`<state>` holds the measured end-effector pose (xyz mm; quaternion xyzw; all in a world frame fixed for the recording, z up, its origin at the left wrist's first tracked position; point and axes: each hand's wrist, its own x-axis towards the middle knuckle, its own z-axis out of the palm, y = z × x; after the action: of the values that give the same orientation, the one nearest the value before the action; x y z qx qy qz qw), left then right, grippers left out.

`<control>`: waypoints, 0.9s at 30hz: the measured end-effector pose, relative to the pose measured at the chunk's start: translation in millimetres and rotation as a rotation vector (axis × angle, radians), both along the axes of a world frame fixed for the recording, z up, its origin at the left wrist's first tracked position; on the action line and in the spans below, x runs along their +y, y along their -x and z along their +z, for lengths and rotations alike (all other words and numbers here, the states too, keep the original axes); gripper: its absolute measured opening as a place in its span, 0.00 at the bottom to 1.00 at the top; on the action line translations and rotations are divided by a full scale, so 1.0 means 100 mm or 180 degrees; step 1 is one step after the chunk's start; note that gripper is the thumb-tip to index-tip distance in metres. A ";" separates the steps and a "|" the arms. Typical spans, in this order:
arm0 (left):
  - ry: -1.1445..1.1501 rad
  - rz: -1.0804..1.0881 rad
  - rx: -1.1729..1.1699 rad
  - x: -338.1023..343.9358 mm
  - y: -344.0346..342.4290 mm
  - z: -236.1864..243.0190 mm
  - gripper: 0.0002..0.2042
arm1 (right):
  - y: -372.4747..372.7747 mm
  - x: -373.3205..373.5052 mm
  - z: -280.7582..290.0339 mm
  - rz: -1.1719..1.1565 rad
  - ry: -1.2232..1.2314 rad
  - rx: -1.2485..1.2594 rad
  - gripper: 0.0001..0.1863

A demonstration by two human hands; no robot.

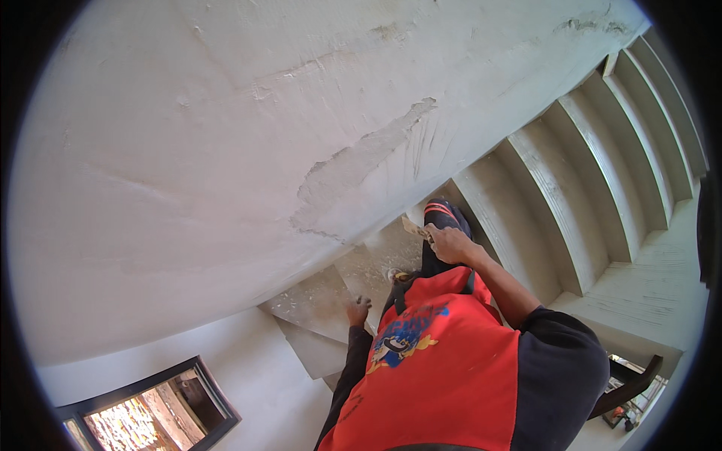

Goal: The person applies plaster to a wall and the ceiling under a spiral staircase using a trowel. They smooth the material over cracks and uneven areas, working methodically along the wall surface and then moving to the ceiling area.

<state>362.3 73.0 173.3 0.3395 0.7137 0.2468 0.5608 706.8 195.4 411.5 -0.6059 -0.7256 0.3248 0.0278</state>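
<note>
My right hand (449, 244) is closed around a putty knife (414, 227), whose pale, plaster-smeared blade points toward the wall. The blade looks apart from the wall surface. Lower and to the left, my left hand (359, 310) hangs over the steps with its fingers loosely bent and a little apart, and nothing shows in it. A large white plastered wall (226, 150) fills the upper left. On it is a rough grey patch (350, 169) with a ragged edge, and several scrape streaks run beside its upper end.
Curved concrete stairs (575, 161) rise along the wall to the upper right. White flecks litter the step (308, 301) near my left hand. A dark-framed window (218, 391) is at the lower left. At the lower right runs a dark handrail (635, 387).
</note>
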 end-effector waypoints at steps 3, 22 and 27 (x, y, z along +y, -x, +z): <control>0.0302 -0.1406 0.0491 -0.50 0.15 -0.20 0.21 | 0.03 -0.10 0.00 -0.0060 0.0058 -0.0067 0.17; 0.0130 0.3099 -0.0900 -1.34 -0.67 -0.36 0.13 | 0.64 0.37 0.29 0.1380 -0.0263 0.1114 0.19; -0.0158 0.3289 -0.1547 -1.91 -1.06 -0.83 0.15 | 0.99 0.77 0.98 0.1637 0.0458 0.1672 0.17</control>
<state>468.5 -117.9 90.4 -0.1070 0.6315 0.5766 0.5072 608.2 272.0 509.1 -0.3003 -0.7976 0.5158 0.0878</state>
